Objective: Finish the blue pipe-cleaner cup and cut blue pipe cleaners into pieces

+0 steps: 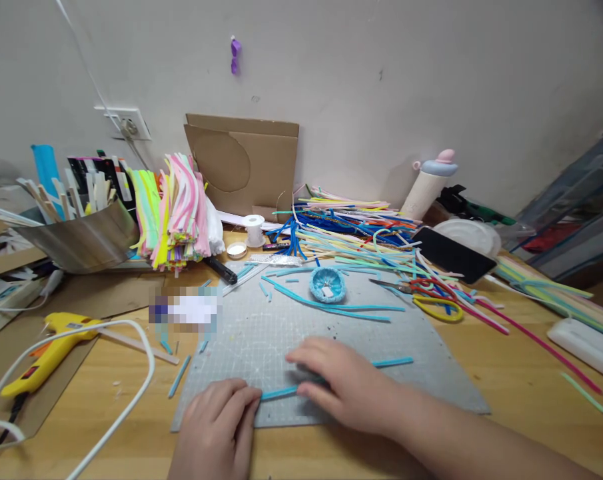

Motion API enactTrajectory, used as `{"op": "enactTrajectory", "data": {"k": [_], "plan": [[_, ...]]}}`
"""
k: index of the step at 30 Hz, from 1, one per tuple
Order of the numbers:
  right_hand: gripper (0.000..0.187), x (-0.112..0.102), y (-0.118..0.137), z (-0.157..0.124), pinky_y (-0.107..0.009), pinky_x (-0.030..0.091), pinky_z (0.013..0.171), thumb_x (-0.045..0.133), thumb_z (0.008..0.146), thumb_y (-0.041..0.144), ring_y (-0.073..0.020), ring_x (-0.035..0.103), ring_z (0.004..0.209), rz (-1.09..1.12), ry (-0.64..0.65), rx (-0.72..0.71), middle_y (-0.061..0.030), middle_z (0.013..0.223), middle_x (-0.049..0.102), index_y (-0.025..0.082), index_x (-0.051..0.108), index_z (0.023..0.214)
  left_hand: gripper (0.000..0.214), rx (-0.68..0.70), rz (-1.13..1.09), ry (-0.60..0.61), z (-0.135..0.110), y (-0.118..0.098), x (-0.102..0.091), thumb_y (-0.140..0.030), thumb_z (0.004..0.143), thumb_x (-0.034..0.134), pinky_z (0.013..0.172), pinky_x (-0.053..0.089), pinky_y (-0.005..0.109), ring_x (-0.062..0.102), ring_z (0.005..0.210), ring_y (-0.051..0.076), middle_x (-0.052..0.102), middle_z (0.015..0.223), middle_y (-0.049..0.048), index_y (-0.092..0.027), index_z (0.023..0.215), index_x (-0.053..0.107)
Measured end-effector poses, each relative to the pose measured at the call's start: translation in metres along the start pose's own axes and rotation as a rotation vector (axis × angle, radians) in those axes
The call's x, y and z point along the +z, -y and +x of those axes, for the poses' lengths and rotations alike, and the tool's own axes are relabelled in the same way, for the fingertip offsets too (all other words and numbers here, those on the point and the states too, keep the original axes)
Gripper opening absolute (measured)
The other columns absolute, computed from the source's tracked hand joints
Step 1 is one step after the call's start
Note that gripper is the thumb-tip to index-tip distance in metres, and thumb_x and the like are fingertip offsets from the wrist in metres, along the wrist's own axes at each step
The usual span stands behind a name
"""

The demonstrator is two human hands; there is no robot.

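A blue pipe cleaner (278, 394) lies low across the front of the grey cutting mat, nearly straight. My left hand (216, 423) is closed on its left end, fingertips pinched together. Over its middle is my right hand (348, 383), thumb and fingers apart, the thumb close to or touching the pipe cleaner; I cannot tell which. Its right end (395, 362) sticks out beyond the hand. Behind the hands sits a small blue fuzzy bowl shape (328, 285) with a pale scrap inside. Long blue pipe cleaners (351, 313) lie just in front of it.
Scissors (437, 308) with red and yellow handles lie at the mat's (261, 333) right edge. A yellow glue gun (46, 353) and a looping white cable (148, 373) are at left. Bundled pipe cleaners (181, 213), a phone (455, 255) and a cardboard piece (274, 160) stand farther back.
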State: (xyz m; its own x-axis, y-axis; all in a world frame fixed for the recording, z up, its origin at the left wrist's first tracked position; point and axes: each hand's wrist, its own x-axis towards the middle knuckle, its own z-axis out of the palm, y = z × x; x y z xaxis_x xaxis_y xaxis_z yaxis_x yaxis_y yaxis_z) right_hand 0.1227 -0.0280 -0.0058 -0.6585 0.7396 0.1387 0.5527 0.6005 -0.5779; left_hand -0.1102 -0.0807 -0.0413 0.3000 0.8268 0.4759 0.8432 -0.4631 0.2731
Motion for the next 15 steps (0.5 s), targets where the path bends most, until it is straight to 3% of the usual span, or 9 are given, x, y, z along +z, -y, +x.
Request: {"op": "enactTrajectory", "data": {"k": [5,11,13,15], "plan": [[0.019,0.017,0.022,-0.002,-0.027,0.031,0.061,0.044,0.089,0.018,-0.0154,0.049,0.071,-0.258,0.182,-0.088,-0.0015,0.082,0.058,0.023,0.057,0.101,0.014,-0.017,-0.014,-0.062,-0.004,-0.001,0.000,-0.020,0.083,0.055,0.074,0.045,0.032,0.061,0.082,0.019,0.065,0.089,0.0036,-0.024,0.094,0.062],[0.022,0.020,0.031,0.007,-0.027,0.027,0.056,0.042,0.084,0.010,-0.0133,0.048,0.065,-0.283,0.229,-0.058,-0.0015,0.083,0.058,0.021,0.054,0.099,0.024,0.135,0.048,-0.470,-0.046,0.014,0.001,-0.007,0.068,0.068,0.068,0.043,0.029,0.059,0.068,0.014,0.063,0.074,0.0000,-0.023,0.086,0.066],[0.021,0.022,0.036,0.012,-0.027,0.027,0.055,0.041,0.085,0.011,-0.0130,0.049,0.064,-0.278,0.244,-0.071,-0.0008,0.081,0.059,0.021,0.054,0.098,0.024,0.090,0.109,-0.457,-0.062,0.024,0.000,-0.009,0.068,0.068,0.069,0.043,0.030,0.059,0.069,0.016,0.063,0.079,0.0027,-0.021,0.088,0.066],[0.020,0.025,0.041,0.017,-0.027,0.026,0.054,0.042,0.086,0.013,-0.0131,0.051,0.062,-0.279,0.262,-0.091,-0.0002,0.079,0.060,0.021,0.053,0.099,0.026,-0.058,0.167,-0.404,-0.075,0.034,-0.004,-0.016,0.073,0.062,0.077,0.042,0.037,0.059,0.079,0.022,0.063,0.093,0.0092,-0.019,0.099,0.063]]}}
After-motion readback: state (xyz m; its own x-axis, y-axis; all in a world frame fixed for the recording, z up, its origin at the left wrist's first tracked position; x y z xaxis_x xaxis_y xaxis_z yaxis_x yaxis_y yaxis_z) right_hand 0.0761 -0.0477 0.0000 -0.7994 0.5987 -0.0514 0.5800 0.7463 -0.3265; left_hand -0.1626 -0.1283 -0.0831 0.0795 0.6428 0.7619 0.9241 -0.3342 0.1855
